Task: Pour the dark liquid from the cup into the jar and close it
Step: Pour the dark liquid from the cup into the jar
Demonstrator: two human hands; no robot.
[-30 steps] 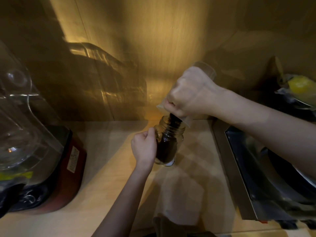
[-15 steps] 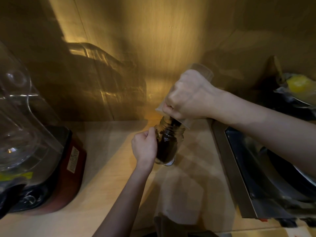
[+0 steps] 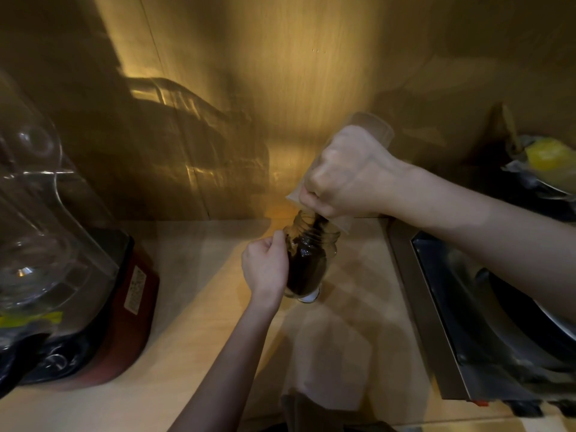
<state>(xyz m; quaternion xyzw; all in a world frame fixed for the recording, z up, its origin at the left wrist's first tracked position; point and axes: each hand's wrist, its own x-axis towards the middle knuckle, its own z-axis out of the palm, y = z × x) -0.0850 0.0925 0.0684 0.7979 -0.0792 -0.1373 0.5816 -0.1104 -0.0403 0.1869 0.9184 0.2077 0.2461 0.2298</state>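
Note:
A small glass jar (image 3: 314, 260) stands on the wooden counter (image 3: 193, 322), mostly filled with dark liquid. My left hand (image 3: 265, 269) grips its left side. My right hand (image 3: 346, 179) holds a clear plastic cup (image 3: 374, 129) tipped steeply, its rim over the jar's open mouth. A dark stream (image 3: 318, 221) runs from the cup into the jar. The cup's body looks almost empty. No lid is in view.
A blender (image 3: 62, 275) with a clear jug and red base stands at the left. A metal sink (image 3: 467, 307) lies to the right, with a yellow object (image 3: 548, 160) behind it. A wooden wall backs the counter.
The cup and my right hand have barely shifted, sinking slightly toward the jar. The dark liquid keeps running in. My left hand stays on the jar.

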